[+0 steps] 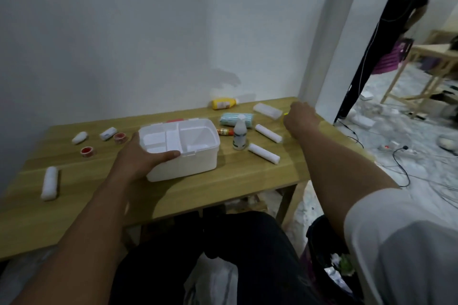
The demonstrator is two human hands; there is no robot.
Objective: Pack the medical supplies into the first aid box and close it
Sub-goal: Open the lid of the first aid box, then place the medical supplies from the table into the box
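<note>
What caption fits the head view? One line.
Left hand holds the open box; right hand reaches across the table.

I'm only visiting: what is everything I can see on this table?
first aid box: one, white, open, mid-table
left roll: one, white, near the left edge
right rolls: two, white, right of the box
small rolls: two, white, back left
tape rolls: two, red, left of the box
yellow bottle: one, yellow, lying by the wall
clear bottle: one, whitish, upright right of the box
orange bottle: one, orange, lying beside the box
striped pack: one, blue-green, behind the clear bottle
white packet: one, white, back right
table: one, wooden
left hand: grips the box's near left corner
right hand: back right edge; grasp unclear
</note>
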